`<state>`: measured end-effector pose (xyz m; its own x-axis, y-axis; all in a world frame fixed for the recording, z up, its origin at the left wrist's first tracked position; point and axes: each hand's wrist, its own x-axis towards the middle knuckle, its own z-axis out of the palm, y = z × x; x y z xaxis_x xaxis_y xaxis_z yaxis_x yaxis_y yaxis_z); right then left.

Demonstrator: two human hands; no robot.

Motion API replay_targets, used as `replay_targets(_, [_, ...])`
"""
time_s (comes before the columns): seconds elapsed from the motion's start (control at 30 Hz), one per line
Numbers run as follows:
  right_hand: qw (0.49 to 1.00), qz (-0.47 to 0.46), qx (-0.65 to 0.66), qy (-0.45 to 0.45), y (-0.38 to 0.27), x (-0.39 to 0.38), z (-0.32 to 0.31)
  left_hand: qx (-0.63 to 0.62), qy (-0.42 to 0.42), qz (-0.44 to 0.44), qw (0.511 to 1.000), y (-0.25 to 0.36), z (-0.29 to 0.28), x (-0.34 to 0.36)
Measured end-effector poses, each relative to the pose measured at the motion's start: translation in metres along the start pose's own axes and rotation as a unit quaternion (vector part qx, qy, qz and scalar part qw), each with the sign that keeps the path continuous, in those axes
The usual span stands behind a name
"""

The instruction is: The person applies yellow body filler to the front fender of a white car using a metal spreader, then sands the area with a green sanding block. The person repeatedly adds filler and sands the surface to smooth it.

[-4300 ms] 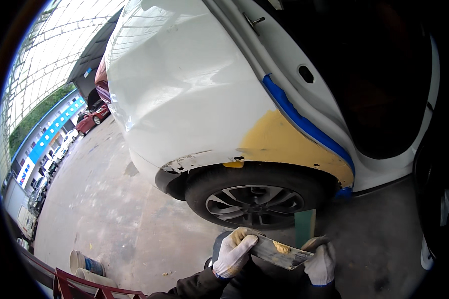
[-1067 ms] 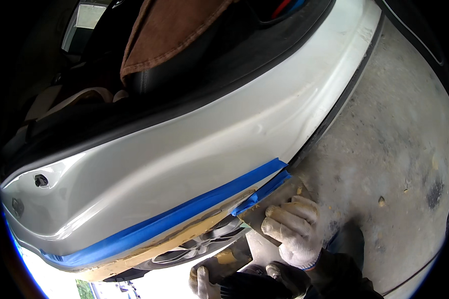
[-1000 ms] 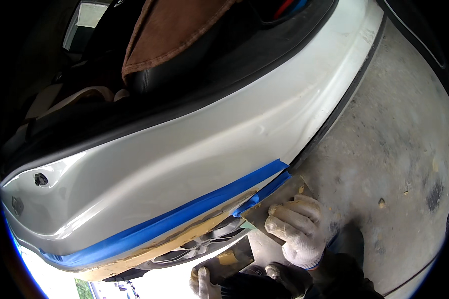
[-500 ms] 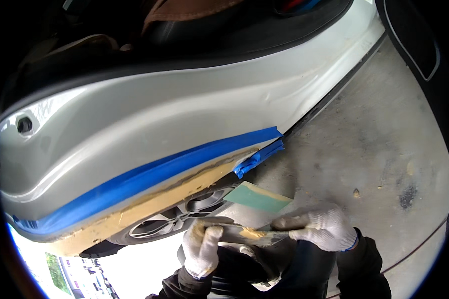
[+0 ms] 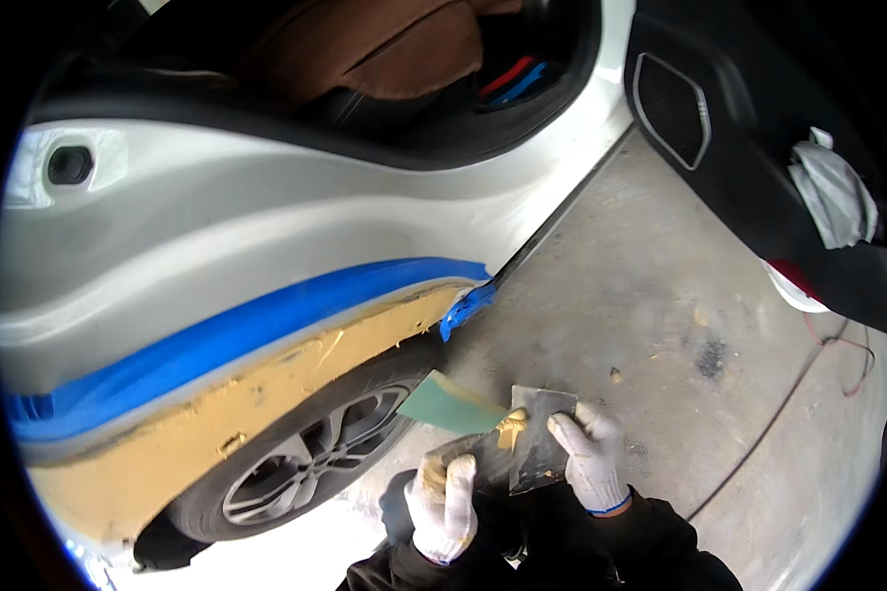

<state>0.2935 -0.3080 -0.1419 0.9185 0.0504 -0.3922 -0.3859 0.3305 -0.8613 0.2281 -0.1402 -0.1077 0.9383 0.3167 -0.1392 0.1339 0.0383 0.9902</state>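
Observation:
White knitted work gloves cover both hands. My left hand [image 5: 443, 504] is closed on a dark, flat putty spreader [image 5: 475, 449], the thumb lying along it. My right hand [image 5: 591, 458] pinches a second, wider dark putty spreader [image 5: 544, 433] by its right side. Between the two blades, which meet or overlap, sits a lump of tan body filler [image 5: 511, 430]. Tan smears mark the left glove's fingers. Just beyond the spreaders is a green flat sheet [image 5: 450, 404], apart from my fingers. The same tan filler coats the car's lower panel [image 5: 187, 433] above the wheel.
Blue masking tape [image 5: 266, 313] borders the filler on the white car body [image 5: 296, 222]; a crumpled tape end [image 5: 466, 310] hangs at its right. Below is the wheel [image 5: 310, 458]. An open door [image 5: 759, 197] stands at right. A thin cable [image 5: 759, 438] crosses the concrete floor [image 5: 601, 295].
The view has swung right, bringing in more of the open door. My right hand has turned its spreader upright, and both hands sit closer together.

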Motion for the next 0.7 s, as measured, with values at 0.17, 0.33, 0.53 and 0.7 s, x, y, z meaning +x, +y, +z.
replay_targets(0.17, [0.992, -0.029, -0.109, 0.049, -0.006, -0.009, 0.009, 0.067, -0.018, 0.085, 0.994, -0.007, 0.007, -0.005])
replay_targets(0.33, [0.993, 0.067, 0.079, 0.060, -0.013, -0.013, 0.028, -0.019, -0.011, -0.019, 1.000, -0.006, 0.016, -0.011])
replay_targets(0.53, [0.991, -0.100, 0.045, 0.076, -0.051, 0.025, 0.012, 0.187, -0.044, 0.095, 0.977, -0.004, 0.015, 0.023])
replay_targets(0.7, [0.903, -0.176, -0.007, -0.392, -0.076, 0.061, -0.038, 0.070, -0.033, -0.014, 0.997, -0.010, 0.017, 0.022])
